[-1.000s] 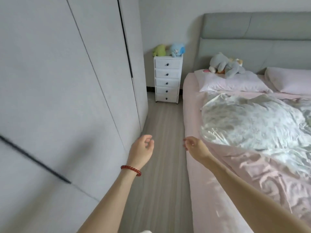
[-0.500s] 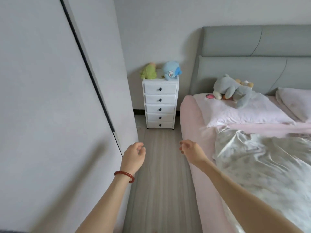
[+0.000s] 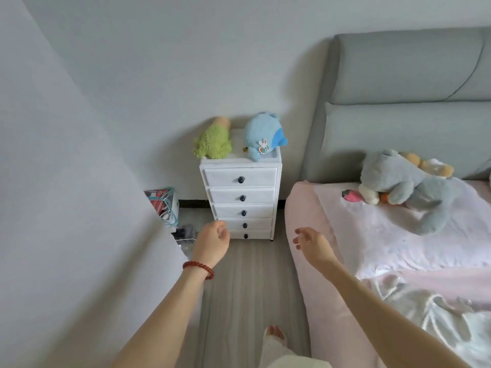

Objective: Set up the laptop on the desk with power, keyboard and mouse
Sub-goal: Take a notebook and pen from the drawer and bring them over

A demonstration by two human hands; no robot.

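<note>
We stand in the aisle between a bed (image 3: 372, 251) and a wardrobe wall (image 3: 66, 208), facing a white drawer chest (image 3: 240, 200) with two soft toys on top. Neither laptop nor worktop is in view, so we judge fetching comes first. Our left hand (image 3: 212, 241) and right hand (image 3: 309, 243) hang forward, fingers loosely curled, holding nothing, likely for balance.

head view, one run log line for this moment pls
stage: walking, no laptop in view | left hand: empty, loosely curled | right hand: empty, relaxed | ahead: white drawer chest | right: bed
</note>
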